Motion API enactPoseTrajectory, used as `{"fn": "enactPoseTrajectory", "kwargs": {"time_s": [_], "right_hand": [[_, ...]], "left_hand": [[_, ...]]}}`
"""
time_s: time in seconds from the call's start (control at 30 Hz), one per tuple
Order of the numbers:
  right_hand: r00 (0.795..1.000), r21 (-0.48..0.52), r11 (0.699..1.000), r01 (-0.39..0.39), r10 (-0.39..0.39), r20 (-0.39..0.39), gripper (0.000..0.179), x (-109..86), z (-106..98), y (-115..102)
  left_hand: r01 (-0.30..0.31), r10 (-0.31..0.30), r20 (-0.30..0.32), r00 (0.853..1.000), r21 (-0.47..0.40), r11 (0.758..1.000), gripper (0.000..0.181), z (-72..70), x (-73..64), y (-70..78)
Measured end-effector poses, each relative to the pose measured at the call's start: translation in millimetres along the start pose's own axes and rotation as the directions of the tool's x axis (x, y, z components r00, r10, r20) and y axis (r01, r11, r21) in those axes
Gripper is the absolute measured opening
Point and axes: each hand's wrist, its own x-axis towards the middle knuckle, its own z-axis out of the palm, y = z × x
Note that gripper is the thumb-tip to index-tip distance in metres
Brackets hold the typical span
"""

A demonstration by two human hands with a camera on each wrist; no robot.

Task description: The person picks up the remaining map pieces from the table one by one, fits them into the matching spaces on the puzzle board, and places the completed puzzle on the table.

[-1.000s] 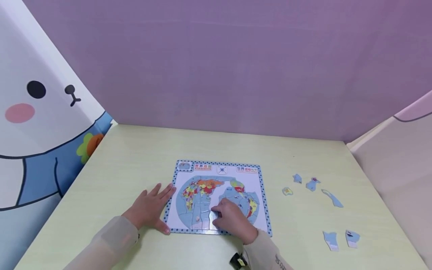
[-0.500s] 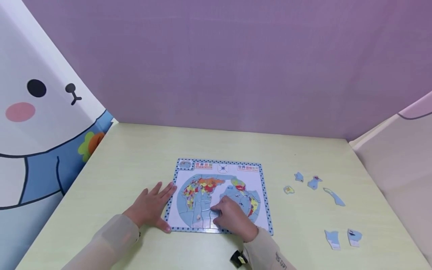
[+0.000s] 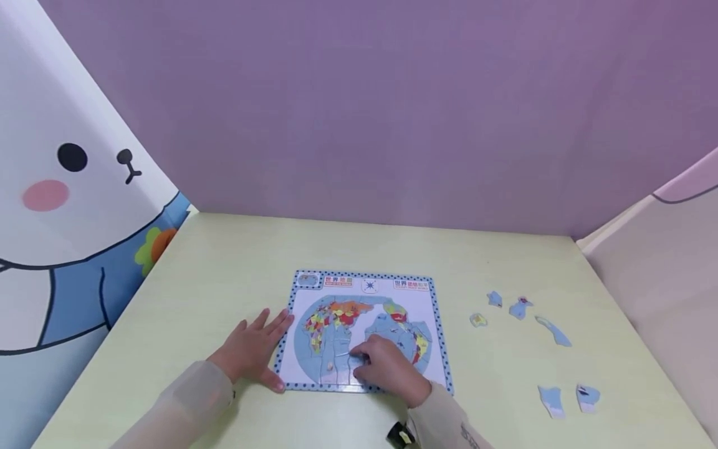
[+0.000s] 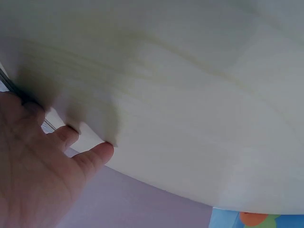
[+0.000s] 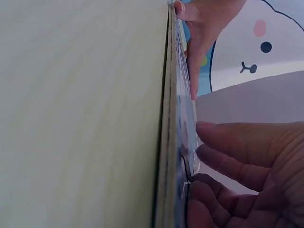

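A world map jigsaw board (image 3: 422,304) with a blue dotted border lies on the table, its oval partly filled with coloured pieces. My left hand (image 3: 252,349) rests spread at the board's left edge, fingertips on the border and thumb near the lower corner. My right hand (image 3: 387,368) is bent over the lower middle of the map. Its forefinger and thumb pinch at a blue puzzle piece (image 3: 355,362), which sits low in the oval beside other ocean pieces. In the right wrist view the fingertips (image 5: 205,151) are close against the board's face, with the other fingers curled.
Loose puzzle pieces lie right of the board: a small yellowish one (image 3: 478,320), a long blue strip (image 3: 554,330) and several others. Nearer the front are two pieces with white edges, one of them plain blue (image 3: 551,400). A purple backdrop (image 3: 381,125) stands behind the table.
The head view has shifted slightly. Both hands stay in nearly the same places on the board, and the loose pieces have not moved.
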Motion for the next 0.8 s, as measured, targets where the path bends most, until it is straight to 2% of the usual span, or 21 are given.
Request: {"fn": "enactPoseTrajectory", "kwargs": {"time_s": [0.17, 0.3, 0.8], "right_hand": [[1.000, 0.045, 0.999, -0.019, 0.019, -0.015, 0.029, -8.8, 0, 6], [0.999, 0.071, 0.997, -0.025, 0.026, -0.024, 0.028, -12.1, -4, 9], [0.998, 0.009, 0.999, -0.040, 0.041, -0.040, 0.028, -23.6, -21, 23]], "left_hand": [[0.004, -0.004, 0.009, 1.000, -0.022, 1.000, 0.123, 4.1, 0.9, 1.5], [0.009, -0.009, 0.004, 1.000, 0.001, 1.000, 0.123, 5.7, -0.1, -0.1], [-0.022, 0.022, -0.023, 0.999, 0.011, 1.000, 0.123, 4.3, 0.5, -2.2]]}}
